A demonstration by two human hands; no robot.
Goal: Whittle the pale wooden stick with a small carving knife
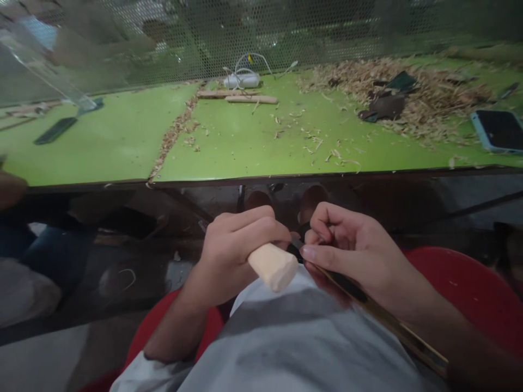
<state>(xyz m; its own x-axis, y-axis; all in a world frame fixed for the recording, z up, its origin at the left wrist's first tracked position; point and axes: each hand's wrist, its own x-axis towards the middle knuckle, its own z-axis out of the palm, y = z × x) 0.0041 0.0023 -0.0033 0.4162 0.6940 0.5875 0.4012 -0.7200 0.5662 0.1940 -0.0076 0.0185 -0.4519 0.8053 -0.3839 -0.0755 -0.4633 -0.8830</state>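
My left hand is closed around a pale, round wooden piece whose blunt end points toward me. My right hand grips a long dark knife; its handle runs back along my forearm, and its blade tip meets the wood near my left fingers. Both hands sit low over my lap, below the front edge of the green table.
Wood shavings are heaped on the table's far right, around dark items. A phone lies at the right edge, two wooden sticks and a white device with cable at the back. Another person's leg is at left. A mesh screen stands behind.
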